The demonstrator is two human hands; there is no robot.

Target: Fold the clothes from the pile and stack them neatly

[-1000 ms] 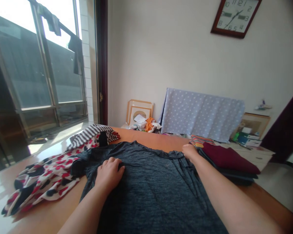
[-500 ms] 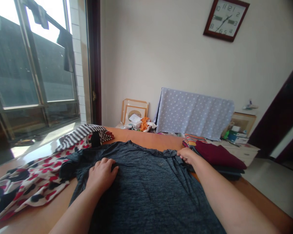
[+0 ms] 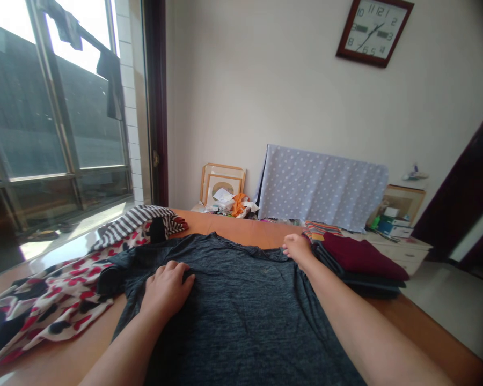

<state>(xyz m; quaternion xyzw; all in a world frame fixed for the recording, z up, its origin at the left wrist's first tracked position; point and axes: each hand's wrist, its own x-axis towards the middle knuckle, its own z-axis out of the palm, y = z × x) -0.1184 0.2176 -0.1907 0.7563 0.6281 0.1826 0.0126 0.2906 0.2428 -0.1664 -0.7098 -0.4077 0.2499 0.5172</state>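
A dark grey heathered T-shirt (image 3: 241, 311) lies spread out on the orange-brown table (image 3: 241, 225) in front of me. My left hand (image 3: 167, 287) rests flat on the shirt near its left shoulder, fingers spread and pressing the cloth. My right hand (image 3: 297, 250) is at the far right shoulder of the shirt, fingers curled on the fabric edge, right beside a pile of folded clothes (image 3: 360, 262).
A heap of unfolded clothes, red-and-black patterned and striped (image 3: 64, 284), lies at the left. The folded pile has a maroon piece on top. Behind the table stand picture frames (image 3: 222, 182), a polka-dot covered board (image 3: 322, 187) and a window at left.
My right hand has slid left along the shirt's far edge, away from the folded pile. The left hand has stayed pressed in place. The view has shifted slightly.
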